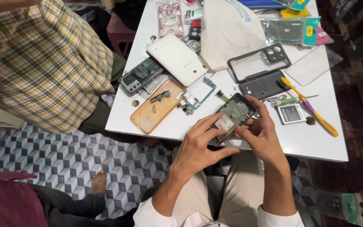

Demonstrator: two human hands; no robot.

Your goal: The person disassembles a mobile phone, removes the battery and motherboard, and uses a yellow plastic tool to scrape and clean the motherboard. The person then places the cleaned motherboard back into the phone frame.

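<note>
Both my hands hold an opened phone body (pixel 234 112) with bare metal parts showing, just above the near edge of the white table (pixel 316 143). My left hand (pixel 202 145) grips its lower left side, index finger laid along the edge. My right hand (pixel 262 128) clasps its right side, fingertips on the inside of the frame. A blue-green circuit board (pixel 196 98) lies on the table just left of the phone, and a green-handled screwdriver (pixel 288 100) lies to its right.
On the table lie an orange phone cover (pixel 154 111), a white tablet back (pixel 176 59), a dismantled phone frame (pixel 141 75), a black bumper case (pixel 258 62), a dark back cover (pixel 263 86), a battery (pixel 291 113), a yellow-purple toothbrush (pixel 309 107) and a white bag (pixel 230 29). A person in a checked shirt (pixel 43 63) sits left.
</note>
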